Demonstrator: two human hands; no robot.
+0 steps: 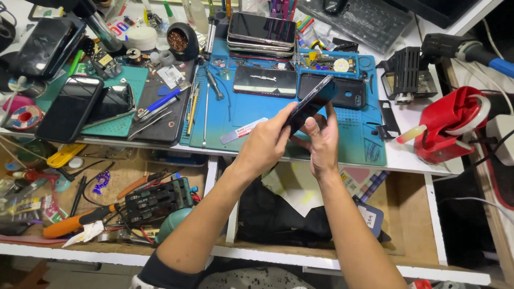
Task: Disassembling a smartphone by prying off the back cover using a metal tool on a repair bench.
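**A dark phone held edge-up over the blue mat**

We see both hands raised above the desk [417, 155], sharing one dark phone [313, 101]. Our left hand [265, 142] comes in from the side with its fingers clamped along the phone's lower edge, while our right hand [321, 142] cups it from beneath, thumb up against the near face. Held this way, the phone tilts with one long edge turned toward us, which we judge lets that edge be looked over or worked.

It hangs clear of the blue work mat [251, 107], touching nothing below. On that mat, just behind the hands, lie two more dark phones face down, and a thin white pry strip [243, 130] rests near our left hand, within easy reach. A stack of phones [262, 35] sits at the mat's far edge, apart from the work.
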